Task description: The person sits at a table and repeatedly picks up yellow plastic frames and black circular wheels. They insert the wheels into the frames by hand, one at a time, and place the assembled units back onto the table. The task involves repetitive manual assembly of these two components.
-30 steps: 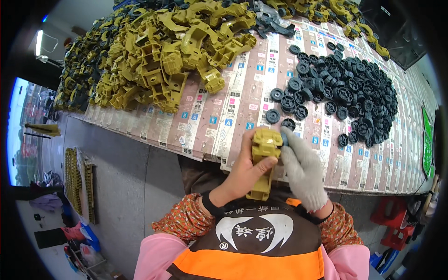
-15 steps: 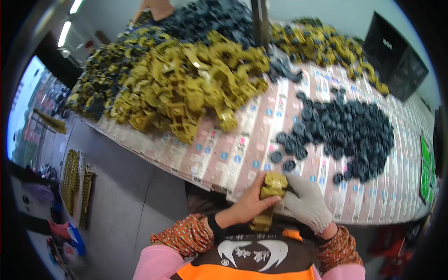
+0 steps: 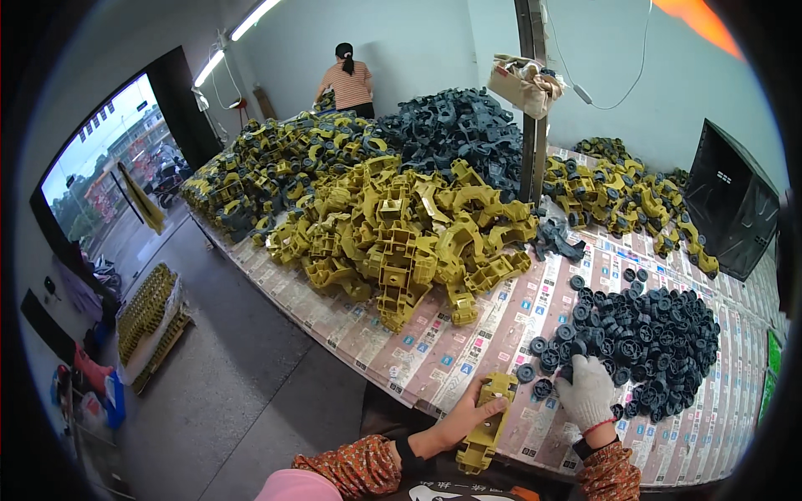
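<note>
My left hand grips a yellow plastic toy vehicle body at the table's front edge, thumb on top. The body is long, with a raised end pointing away from me. To its right, my right hand wears a pale knitted glove. Its fingers are bent down at the near left edge of a pile of small dark wheels, closed around a wheel that they partly cover. A few loose wheels lie just left of the glove.
A big heap of yellow bodies fills the table's middle, with dark plastic parts behind. Assembled yellow-and-dark pieces lie at the back right beside a black crate. A post rises there. Another person stands at the far end.
My right hand has left the yellow body and moved right and forward to the wheels. The left hand keeps the body, now lying lengthwise. The view has tilted up, bringing the other person into sight.
</note>
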The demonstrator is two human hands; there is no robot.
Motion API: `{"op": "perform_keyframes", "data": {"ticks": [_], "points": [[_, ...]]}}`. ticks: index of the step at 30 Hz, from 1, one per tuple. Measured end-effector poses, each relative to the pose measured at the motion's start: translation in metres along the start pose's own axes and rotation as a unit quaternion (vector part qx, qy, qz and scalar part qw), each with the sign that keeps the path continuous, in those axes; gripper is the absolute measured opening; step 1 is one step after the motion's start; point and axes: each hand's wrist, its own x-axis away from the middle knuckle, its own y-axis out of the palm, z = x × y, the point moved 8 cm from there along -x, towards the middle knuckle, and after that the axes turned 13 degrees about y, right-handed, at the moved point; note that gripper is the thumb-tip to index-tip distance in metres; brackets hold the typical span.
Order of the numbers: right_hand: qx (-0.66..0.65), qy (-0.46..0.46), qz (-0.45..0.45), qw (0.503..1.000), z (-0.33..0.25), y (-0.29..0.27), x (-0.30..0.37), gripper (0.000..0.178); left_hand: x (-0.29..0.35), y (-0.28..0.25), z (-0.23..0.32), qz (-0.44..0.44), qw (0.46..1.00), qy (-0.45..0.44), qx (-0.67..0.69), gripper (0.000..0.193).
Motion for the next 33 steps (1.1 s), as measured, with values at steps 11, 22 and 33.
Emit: {"op": "perform_keyframes", "data": {"ticks": [11, 22, 33], "points": [[-0.068, -0.021, -0.024, 0.997, 0.003, 0.001, -0.002, 0.026, 0.002, 0.001, -0.001, 0.017, 0.998, -0.033, 0.045, 0.073], [-0.344, -0.012, -0.121, 0.931, -0.013, -0.025, 0.039, 0.017, -0.001, 0.001, 0.013, 0.064, 0.980, -0.050, 0.182, 0.051], [-0.512, 0.058, -0.182, 0.838, -0.040, 0.015, 0.107, 0.027, -0.005, 0.014, 0.033, 0.113, 0.982, 0.032, 0.147, 0.038]]}}
